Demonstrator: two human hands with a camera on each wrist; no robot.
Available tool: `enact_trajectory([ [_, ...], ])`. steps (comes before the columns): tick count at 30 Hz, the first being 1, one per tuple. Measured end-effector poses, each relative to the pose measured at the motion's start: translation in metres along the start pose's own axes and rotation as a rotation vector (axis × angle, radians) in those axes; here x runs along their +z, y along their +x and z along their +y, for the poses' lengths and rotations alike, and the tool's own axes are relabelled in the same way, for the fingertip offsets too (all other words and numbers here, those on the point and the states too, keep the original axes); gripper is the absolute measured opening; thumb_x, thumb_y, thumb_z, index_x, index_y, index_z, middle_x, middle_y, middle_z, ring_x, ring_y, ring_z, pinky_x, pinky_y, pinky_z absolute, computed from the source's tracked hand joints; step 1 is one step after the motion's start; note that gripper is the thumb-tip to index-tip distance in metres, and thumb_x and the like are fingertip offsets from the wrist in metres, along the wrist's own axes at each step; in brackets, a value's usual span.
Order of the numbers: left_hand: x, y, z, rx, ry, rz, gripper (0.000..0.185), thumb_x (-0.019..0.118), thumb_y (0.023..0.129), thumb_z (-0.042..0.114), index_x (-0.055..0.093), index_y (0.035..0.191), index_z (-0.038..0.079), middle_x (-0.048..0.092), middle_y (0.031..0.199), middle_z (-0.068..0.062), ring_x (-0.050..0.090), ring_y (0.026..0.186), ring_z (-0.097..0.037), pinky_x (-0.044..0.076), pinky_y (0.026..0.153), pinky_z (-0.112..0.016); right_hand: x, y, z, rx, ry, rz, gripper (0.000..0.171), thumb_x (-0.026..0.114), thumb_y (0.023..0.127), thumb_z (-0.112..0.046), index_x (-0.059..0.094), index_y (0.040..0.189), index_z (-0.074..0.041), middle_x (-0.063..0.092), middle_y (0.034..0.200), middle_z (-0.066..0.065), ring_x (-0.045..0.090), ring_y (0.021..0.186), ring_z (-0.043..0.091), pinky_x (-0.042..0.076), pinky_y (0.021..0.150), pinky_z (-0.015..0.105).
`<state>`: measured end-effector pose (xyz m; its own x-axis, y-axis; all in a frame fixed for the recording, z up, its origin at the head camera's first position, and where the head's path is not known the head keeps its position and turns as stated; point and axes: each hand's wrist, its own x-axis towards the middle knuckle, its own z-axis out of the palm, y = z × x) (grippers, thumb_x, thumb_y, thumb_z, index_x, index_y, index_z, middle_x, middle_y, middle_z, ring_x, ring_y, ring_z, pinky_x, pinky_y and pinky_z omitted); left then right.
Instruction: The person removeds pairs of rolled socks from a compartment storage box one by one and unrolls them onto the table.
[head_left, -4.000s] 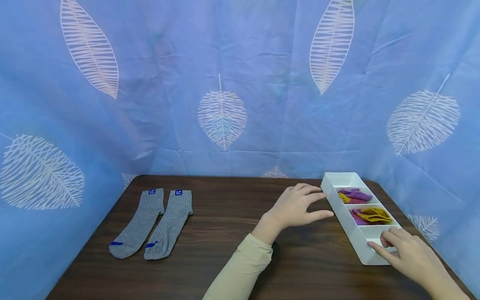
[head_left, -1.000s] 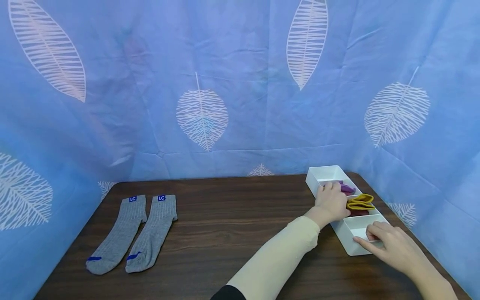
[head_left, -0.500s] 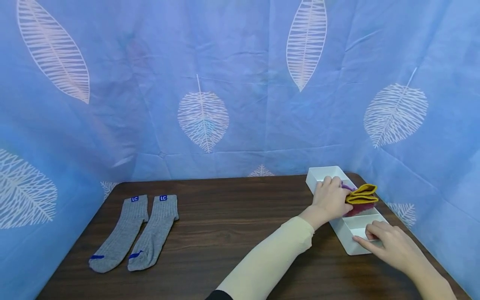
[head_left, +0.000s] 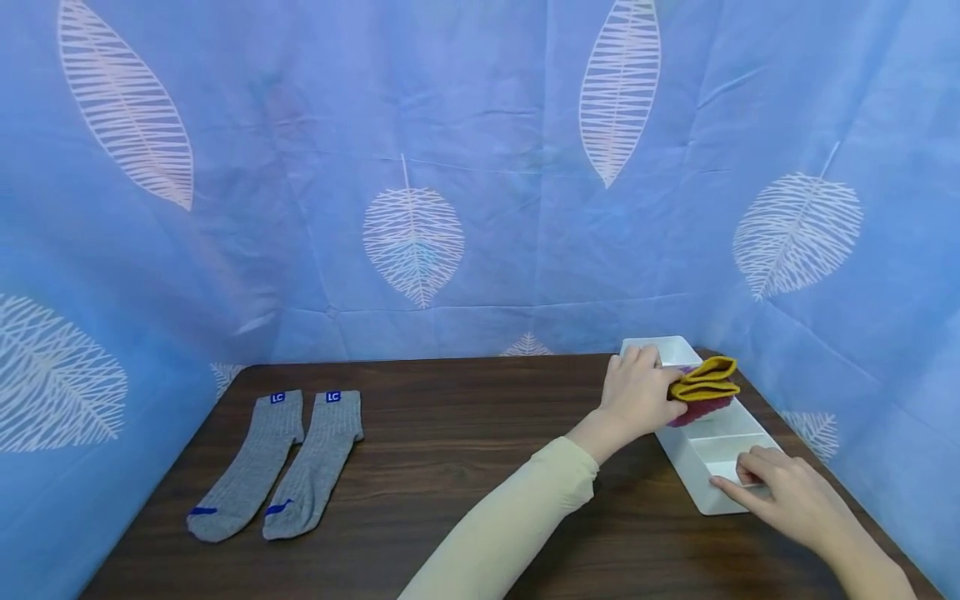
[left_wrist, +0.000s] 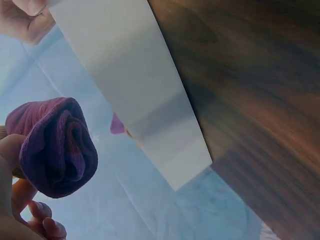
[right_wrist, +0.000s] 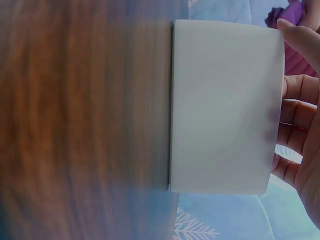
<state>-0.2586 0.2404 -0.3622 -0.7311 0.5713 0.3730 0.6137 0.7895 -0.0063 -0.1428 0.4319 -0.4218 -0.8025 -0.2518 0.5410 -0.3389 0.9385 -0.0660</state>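
On your bench, the white tray lies lengthwise away from you, slanting left; your right hand grips its near rim, your left hand pinches the folded cloth bundle above it, yellow folds pointing right, higher than half a second ago

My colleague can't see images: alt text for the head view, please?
A left hand holds yellow-and-maroon cloth above a white box, while the right hand grips its near end. Two grey socks lie at left on a dark table.
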Motion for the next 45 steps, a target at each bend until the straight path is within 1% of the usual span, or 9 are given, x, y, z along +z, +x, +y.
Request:
enact_trajectory([
  [6, -0.004, -0.014, -0.016, 0.022, 0.02, 0.039, 0.04, 0.059, 0.088, 0.061, 0.057, 0.127, 0.052, 0.038, 0.089, 0.012, 0.029, 0.082, -0.009, 0.023, 0.067, -0.023, -0.002, -0.002, 0.001, 0.03, 0.005, -0.017, 0.049, 0.084, 0.073, -0.035, 0.037, 0.064, -0.026, 0.028, 0.063, -0.012, 0.018, 0.055, -0.005, 0.018, 0.052, 0.018],
  [11, -0.007, -0.028, -0.034, 0.032, 0.028, 0.095, 0.037, 0.061, 0.087, 0.059, 0.064, 0.123, 0.047, 0.041, 0.09, 0.012, 0.029, 0.081, -0.009, 0.022, 0.066, -0.024, -0.003, -0.002, 0.003, 0.032, -0.006, -0.026, 0.047, 0.083, 0.074, -0.036, 0.037, 0.065, -0.026, 0.028, 0.064, -0.012, 0.019, 0.057, -0.005, 0.018, 0.053, 0.019],
  [15, -0.008, -0.04, -0.049, 0.036, 0.022, 0.11, 0.037, 0.062, 0.088, 0.058, 0.065, 0.122, 0.043, 0.041, 0.091, 0.011, 0.028, 0.081, -0.01, 0.02, 0.066, -0.024, -0.004, -0.002, 0.003, 0.038, -0.033, -0.035, 0.048, 0.082, 0.073, -0.038, 0.037, 0.065, -0.026, 0.028, 0.064, -0.012, 0.02, 0.058, -0.004, 0.018, 0.054, 0.019],
  [21, -0.013, -0.059, -0.072, 0.016, 0.018, 0.091, 0.037, 0.066, 0.086, 0.055, 0.067, 0.12, 0.041, 0.043, 0.093, 0.01, 0.029, 0.082, -0.011, 0.02, 0.067, -0.025, -0.003, -0.003, 0.003, 0.012, -0.072, -0.037, 0.047, 0.082, 0.074, -0.039, 0.037, 0.066, -0.027, 0.027, 0.065, -0.013, 0.02, 0.058, -0.004, 0.018, 0.054, 0.019],
  [25, -0.015, -0.074, -0.086, 0.007, 0.024, 0.084, 0.037, 0.068, 0.085, 0.055, 0.068, 0.119, 0.039, 0.044, 0.092, 0.01, 0.03, 0.083, -0.012, 0.02, 0.067, -0.026, -0.003, -0.004, 0.003, -0.026, -0.083, -0.012, 0.047, 0.082, 0.072, -0.038, 0.037, 0.065, -0.026, 0.027, 0.065, -0.014, 0.019, 0.057, -0.004, 0.018, 0.054, 0.019],
  [28, -0.015, -0.084, -0.096, -0.003, 0.024, 0.084, 0.038, 0.07, 0.084, 0.054, 0.069, 0.118, 0.038, 0.045, 0.092, 0.009, 0.03, 0.083, -0.012, 0.019, 0.067, -0.027, -0.004, -0.005, 0.004, -0.037, -0.087, 0.002, 0.048, 0.082, 0.072, -0.039, 0.036, 0.065, -0.026, 0.026, 0.066, -0.014, 0.018, 0.058, -0.004, 0.017, 0.054, 0.019],
  [34, -0.019, -0.106, -0.117, -0.041, 0.014, 0.072, 0.038, 0.073, 0.083, 0.051, 0.071, 0.117, 0.035, 0.046, 0.092, 0.008, 0.03, 0.082, -0.013, 0.02, 0.068, -0.027, -0.004, -0.003, 0.004, -0.02, -0.094, -0.003, 0.048, 0.082, 0.073, -0.04, 0.036, 0.065, -0.027, 0.026, 0.066, -0.013, 0.018, 0.058, -0.003, 0.017, 0.054, 0.019],
  [39, -0.02, -0.124, -0.137, -0.047, 0.028, 0.069, 0.038, 0.075, 0.081, 0.05, 0.072, 0.115, 0.033, 0.047, 0.092, 0.007, 0.031, 0.083, -0.013, 0.02, 0.069, -0.027, -0.002, -0.003, 0.003, -0.004, -0.089, -0.013, 0.047, 0.081, 0.073, -0.04, 0.037, 0.065, -0.026, 0.028, 0.066, -0.012, 0.019, 0.058, -0.003, 0.017, 0.054, 0.02],
  [45, -0.017, -0.147, -0.158, -0.061, 0.03, 0.077, 0.036, 0.078, 0.079, 0.046, 0.074, 0.112, 0.031, 0.046, 0.088, 0.006, 0.03, 0.081, -0.013, 0.019, 0.068, -0.028, 0.001, -0.001, 0.003, -0.02, -0.096, -0.004, 0.047, 0.081, 0.073, -0.041, 0.038, 0.065, -0.026, 0.028, 0.066, -0.012, 0.02, 0.059, -0.003, 0.019, 0.055, 0.02],
])
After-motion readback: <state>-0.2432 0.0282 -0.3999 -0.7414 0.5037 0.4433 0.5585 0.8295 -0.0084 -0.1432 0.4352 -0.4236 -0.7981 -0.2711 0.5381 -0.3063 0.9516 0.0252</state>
